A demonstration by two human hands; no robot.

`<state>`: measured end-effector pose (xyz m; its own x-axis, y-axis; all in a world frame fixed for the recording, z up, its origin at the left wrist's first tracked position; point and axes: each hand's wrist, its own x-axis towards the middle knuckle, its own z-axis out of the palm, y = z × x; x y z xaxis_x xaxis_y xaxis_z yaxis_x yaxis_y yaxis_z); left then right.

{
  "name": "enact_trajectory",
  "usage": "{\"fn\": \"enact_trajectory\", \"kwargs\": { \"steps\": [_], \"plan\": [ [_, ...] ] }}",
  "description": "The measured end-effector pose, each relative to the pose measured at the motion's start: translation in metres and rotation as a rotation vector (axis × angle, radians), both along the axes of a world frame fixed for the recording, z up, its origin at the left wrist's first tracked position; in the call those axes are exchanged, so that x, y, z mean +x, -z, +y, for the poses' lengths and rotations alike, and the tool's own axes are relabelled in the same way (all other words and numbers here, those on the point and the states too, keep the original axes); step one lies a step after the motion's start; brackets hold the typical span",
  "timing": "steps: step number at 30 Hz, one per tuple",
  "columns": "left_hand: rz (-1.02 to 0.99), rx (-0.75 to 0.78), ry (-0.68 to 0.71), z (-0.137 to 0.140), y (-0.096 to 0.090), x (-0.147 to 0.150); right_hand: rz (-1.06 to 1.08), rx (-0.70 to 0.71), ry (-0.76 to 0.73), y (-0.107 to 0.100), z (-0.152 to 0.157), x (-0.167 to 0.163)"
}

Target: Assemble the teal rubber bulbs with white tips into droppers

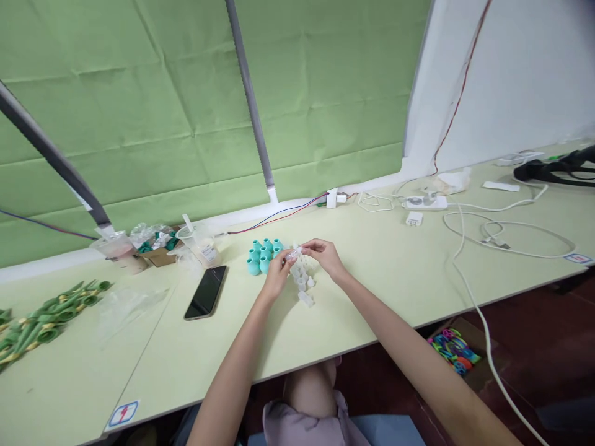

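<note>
My left hand [277,272] and my right hand [325,255] meet over the table, fingers closed. Between them is a small clear plastic piece [294,253]; the left fingers grip its body. The right fingertips pinch at its right end, on a whitish bit too small to name. Below the hands lie several loose translucent white plastic pieces [305,298]. Just left of my left hand stands a cluster of turquoise bulb-shaped pieces [253,266] with narrow open necks.
A black phone [206,292] lies to the left. Behind it stand a plastic cup [199,243] and a small cardboard box [160,255]. Green curled pieces [51,319] cover the far left. White cables [465,248] and a power strip [425,202] occupy the right side.
</note>
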<state>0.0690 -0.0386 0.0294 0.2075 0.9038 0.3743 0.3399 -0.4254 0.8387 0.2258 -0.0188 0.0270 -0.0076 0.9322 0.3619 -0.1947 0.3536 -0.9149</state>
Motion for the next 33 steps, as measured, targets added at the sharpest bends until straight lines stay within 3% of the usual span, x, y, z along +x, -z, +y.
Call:
{"fn": "enact_trajectory", "kwargs": {
  "steps": [6, 12, 20, 24, 29, 33],
  "plan": [
    [0.227, 0.208, -0.077, -0.004, -0.001, -0.004, 0.006, -0.012, -0.041, 0.002, -0.001, -0.001],
    [0.464, 0.307, -0.143, -0.005, 0.005, -0.003, -0.043, -0.012, -0.03, 0.005, -0.002, 0.0],
    [0.788, 0.449, -0.166, -0.008, 0.003, 0.001, -0.16, 0.132, -0.066, 0.002, -0.002, 0.009],
    [0.775, 0.467, -0.146, -0.008, 0.006, 0.002, -0.224, 0.212, -0.082, -0.001, -0.003, 0.012],
    [0.596, 0.461, -0.218, -0.009, 0.007, 0.007, -0.068, 0.142, -0.128, -0.001, -0.003, 0.005],
    [0.665, 0.492, -0.225, -0.012, 0.003, 0.011, -0.045, 0.113, -0.159, 0.0, 0.0, 0.002]
  ]
}}
